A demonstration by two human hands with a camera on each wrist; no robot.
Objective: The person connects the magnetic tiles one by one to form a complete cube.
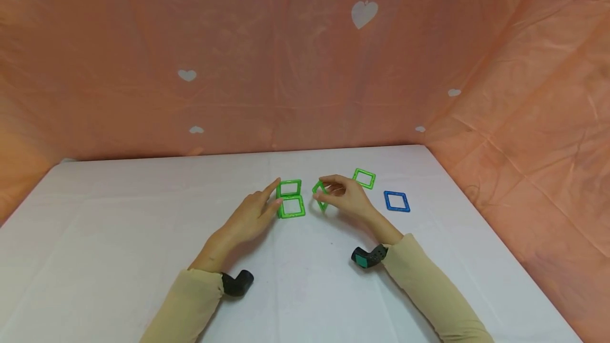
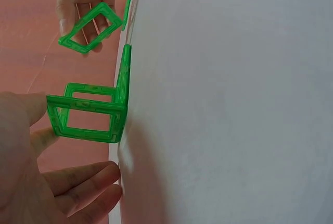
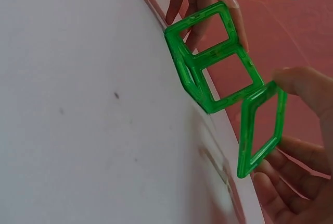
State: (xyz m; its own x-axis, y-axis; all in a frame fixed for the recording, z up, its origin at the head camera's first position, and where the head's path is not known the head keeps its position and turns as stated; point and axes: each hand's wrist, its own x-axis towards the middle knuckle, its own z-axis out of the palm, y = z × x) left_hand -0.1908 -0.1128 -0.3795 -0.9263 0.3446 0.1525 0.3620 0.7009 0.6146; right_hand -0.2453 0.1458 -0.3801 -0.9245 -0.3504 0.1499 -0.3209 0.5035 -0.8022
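Observation:
Several green square magnetic tiles (image 1: 289, 181) are joined at their edges on the white table, one lying flat and others standing up from it. My left hand (image 1: 250, 216) is at their left side, thumb and index finger gripping the upright tiles (image 2: 86, 103). The other left fingers are spread below in the left wrist view. My right hand (image 1: 350, 197) pinches a separate green square tile (image 3: 247, 130) between thumb and fingers. That tile is tilted and held a short way right of the joined ones, with a gap between them in the head view.
Another green square tile (image 1: 364, 186) lies flat behind my right hand. A blue square tile (image 1: 396, 209) lies to its right. An orange cloth with white hearts (image 1: 364, 14) hangs behind and right of the white table (image 1: 119, 226).

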